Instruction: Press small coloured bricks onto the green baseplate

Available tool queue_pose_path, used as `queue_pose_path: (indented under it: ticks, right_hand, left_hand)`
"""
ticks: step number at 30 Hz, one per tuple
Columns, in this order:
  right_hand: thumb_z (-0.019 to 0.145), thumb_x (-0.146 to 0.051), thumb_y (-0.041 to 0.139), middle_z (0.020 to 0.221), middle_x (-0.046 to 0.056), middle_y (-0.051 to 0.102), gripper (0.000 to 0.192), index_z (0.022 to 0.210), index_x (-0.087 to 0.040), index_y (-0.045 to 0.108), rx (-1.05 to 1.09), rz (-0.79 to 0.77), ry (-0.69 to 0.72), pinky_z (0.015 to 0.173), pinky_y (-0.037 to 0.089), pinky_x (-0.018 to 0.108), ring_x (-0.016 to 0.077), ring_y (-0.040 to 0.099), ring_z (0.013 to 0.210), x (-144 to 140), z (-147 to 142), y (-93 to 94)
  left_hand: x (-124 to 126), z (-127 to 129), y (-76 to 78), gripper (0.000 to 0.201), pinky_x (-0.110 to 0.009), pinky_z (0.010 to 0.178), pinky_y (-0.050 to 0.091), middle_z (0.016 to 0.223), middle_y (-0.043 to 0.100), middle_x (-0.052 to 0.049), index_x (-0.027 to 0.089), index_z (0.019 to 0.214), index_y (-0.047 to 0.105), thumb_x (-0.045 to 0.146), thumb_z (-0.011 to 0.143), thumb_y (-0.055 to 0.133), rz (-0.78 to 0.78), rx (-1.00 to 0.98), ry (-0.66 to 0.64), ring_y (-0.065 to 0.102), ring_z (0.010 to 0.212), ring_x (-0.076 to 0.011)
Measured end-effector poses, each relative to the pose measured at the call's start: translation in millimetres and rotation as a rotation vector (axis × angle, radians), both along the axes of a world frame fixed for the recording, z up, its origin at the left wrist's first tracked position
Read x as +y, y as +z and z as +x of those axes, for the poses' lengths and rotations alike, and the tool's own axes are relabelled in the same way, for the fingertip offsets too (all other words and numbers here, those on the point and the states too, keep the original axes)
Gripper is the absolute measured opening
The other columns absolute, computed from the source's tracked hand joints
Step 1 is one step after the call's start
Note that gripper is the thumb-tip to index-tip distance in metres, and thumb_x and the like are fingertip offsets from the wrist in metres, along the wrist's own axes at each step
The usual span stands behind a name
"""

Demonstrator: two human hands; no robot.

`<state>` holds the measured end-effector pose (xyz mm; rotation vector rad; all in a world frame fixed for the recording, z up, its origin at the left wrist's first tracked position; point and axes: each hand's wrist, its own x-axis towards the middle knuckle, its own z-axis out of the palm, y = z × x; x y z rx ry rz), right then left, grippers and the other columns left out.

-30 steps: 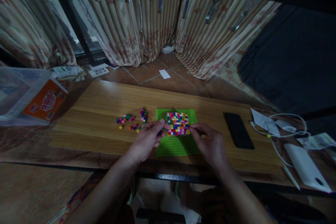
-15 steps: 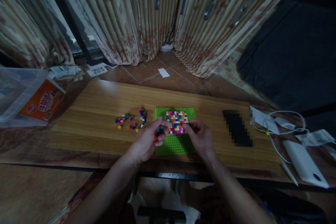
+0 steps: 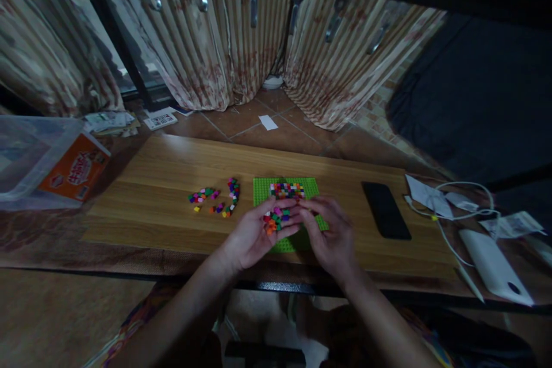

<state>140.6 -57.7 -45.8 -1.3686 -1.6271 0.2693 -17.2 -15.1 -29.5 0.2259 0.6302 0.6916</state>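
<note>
Palm up, my left hand (image 3: 254, 238) cradles a small heap of coloured building bricks (image 3: 276, 219), orange, green, pink and purple among them. Its fingers stretch to the right over the green baseplate (image 3: 309, 185). My right hand (image 3: 333, 236) meets those fingertips with thumb and index finger pinched together; whatever lies between them is too small to make out. Behind the hands, a multicoloured block of bricks (image 3: 287, 189) is fixed in rows on the baseplate, its nearer part hidden by my left fingers.
Loose bricks lie in a curved row (image 3: 233, 191) and a second cluster (image 3: 204, 194) on the wooden board (image 3: 142, 201). A black phone (image 3: 385, 210) lies right, beyond it white cables and a white power bank (image 3: 495, 267). A clear plastic bin (image 3: 38, 155) stands left.
My left hand has turned palm up and moved right, uncovering the bricks in it and covering the nearer part of the brick block. My right hand has left the block and come to the left fingertips.
</note>
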Motion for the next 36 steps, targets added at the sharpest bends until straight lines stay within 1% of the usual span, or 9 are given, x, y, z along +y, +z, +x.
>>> queue_pose_path:
  ticks: [4,8,11,15,18,20,22,28,36]
  right_hand:
    - [0.09,-0.024,0.058,0.109,0.008,0.061,0.026,0.115,-0.024,0.066,-0.185,-0.06,0.11,0.088,0.049,0.035,0.0205,0.058,0.103,-3.6,-3.1,9.3]
    - [0.09,-0.023,0.058,0.104,0.009,0.063,0.021,0.107,-0.02,0.069,-0.25,-0.091,0.084,0.085,0.049,0.037,0.0224,0.057,0.099,-3.1,-5.1,6.7]
    - [0.09,-0.022,0.057,0.098,0.008,0.065,0.015,0.096,-0.02,0.07,-0.215,-0.097,0.075,0.083,0.05,0.036,0.022,0.059,0.096,-3.5,-6.3,6.7]
    - [0.089,-0.028,0.06,0.093,0.004,0.069,0.012,0.094,-0.022,0.068,-0.03,-0.127,0.033,0.08,0.051,0.033,0.019,0.064,0.089,-2.1,6.5,5.9]
    - [0.086,-0.032,0.063,0.09,0.003,0.072,0.015,0.095,-0.022,0.069,0.123,-0.202,-0.102,0.074,0.052,0.031,0.0185,0.067,0.081,1.6,26.8,-0.2]
    - [0.085,-0.031,0.063,0.09,0.004,0.073,0.015,0.093,-0.021,0.07,0.102,-0.291,-0.135,0.073,0.052,0.032,0.0193,0.068,0.08,3.7,37.6,-5.3]
    - [0.085,-0.027,0.061,0.089,0.004,0.073,0.014,0.092,-0.02,0.071,0.023,-0.35,-0.11,0.074,0.052,0.032,0.0194,0.068,0.08,4.7,41.7,-9.0]
    - [0.086,-0.02,0.055,0.085,0.006,0.072,0.017,0.088,-0.02,0.072,-0.207,-0.299,-0.09,0.07,0.05,0.031,0.0193,0.067,0.075,5.3,30.3,-10.1]
    - [0.085,-0.015,0.054,0.081,0.006,0.071,0.017,0.086,-0.019,0.07,-0.294,-0.206,-0.05,0.069,0.051,0.032,0.0193,0.068,0.074,6.2,24.6,-8.0]
  left_hand:
    - [-1.6,6.0,-0.2,0.027,-0.032,0.086,0.052,0.083,0.07,-0.006,0.011,0.088,0.069,0.024,0.094,0.046,-0.041,0.015,0.072,0.064,0.075,-0.0126]
    - [-2.5,9.5,0.8,0.025,-0.029,0.083,0.053,0.089,0.07,-0.008,0.01,0.091,0.07,0.023,0.093,0.048,-0.032,0.017,0.043,0.063,0.077,-0.0126]
    - [-3.0,10.1,0.6,0.026,-0.029,0.082,0.053,0.09,0.071,-0.009,0.009,0.092,0.071,0.021,0.092,0.048,-0.019,0.021,0.035,0.063,0.078,-0.0129]
    - [-1.4,5.3,0.8,0.021,-0.028,0.078,0.055,0.088,0.071,-0.01,0.009,0.087,0.071,0.017,0.089,0.052,0.039,0.065,0.019,0.065,0.077,-0.0139]
    - [3.2,-4.0,1.9,0.023,-0.021,0.061,0.052,0.085,0.07,-0.012,0.007,0.089,0.071,0.018,0.088,0.051,0.085,0.146,0.019,0.064,0.068,-0.0128]
    - [7.4,-10.8,3.1,0.023,-0.017,0.047,0.045,0.079,0.069,-0.011,0.006,0.087,0.071,0.018,0.088,0.052,0.083,0.208,0.076,0.058,0.057,-0.0091]
    - [11.2,-15.9,4.1,0.021,-0.015,0.043,0.04,0.073,0.067,-0.009,0.006,0.082,0.07,0.017,0.087,0.053,0.072,0.253,0.146,0.054,0.052,-0.0067]
    - [13.6,-17.7,1.9,0.014,-0.015,0.045,0.041,0.067,0.064,-0.006,0.007,0.08,0.069,0.014,0.082,0.057,0.083,0.296,0.185,0.052,0.052,-0.0065]
    - [11.8,-18.0,1.9,0.015,-0.016,0.046,0.039,0.069,0.064,-0.007,0.007,0.079,0.068,0.017,0.083,0.057,0.089,0.303,0.176,0.052,0.052,-0.0066]
